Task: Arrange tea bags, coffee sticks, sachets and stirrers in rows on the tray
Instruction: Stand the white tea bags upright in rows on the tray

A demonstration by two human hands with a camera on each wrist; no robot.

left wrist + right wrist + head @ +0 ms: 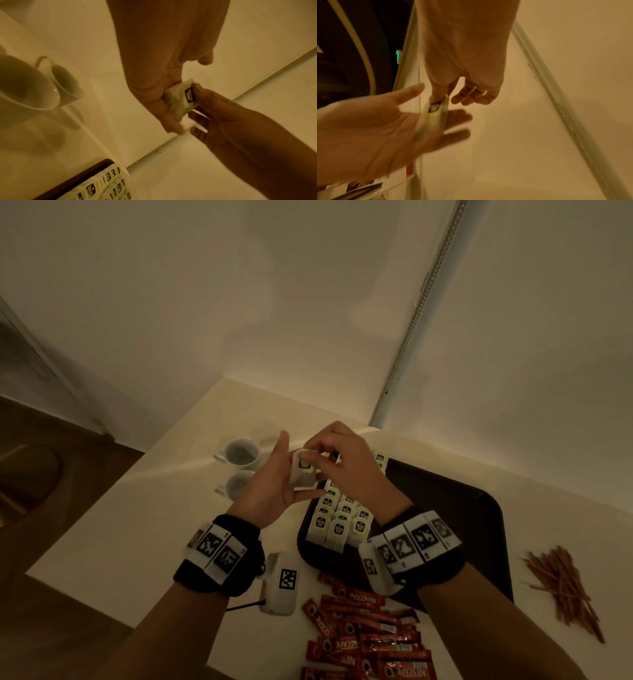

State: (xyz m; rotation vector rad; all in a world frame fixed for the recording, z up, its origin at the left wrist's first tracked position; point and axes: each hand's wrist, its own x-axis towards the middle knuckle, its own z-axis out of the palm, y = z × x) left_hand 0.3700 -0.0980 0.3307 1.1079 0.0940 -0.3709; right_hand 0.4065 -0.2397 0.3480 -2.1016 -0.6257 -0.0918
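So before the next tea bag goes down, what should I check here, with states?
1. Tea bags held by left hand: ok.
2. Right hand pinching one bag: ok.
3. Only one bag pinched: cannot tell.
4. Rows on tray tidy: ok.
5. Free tray space right of rows: ok.
6. Coffee sticks and stirrers on tray: not ok, on the table.

Bare tray right of tea bags; cups seemingly close left.
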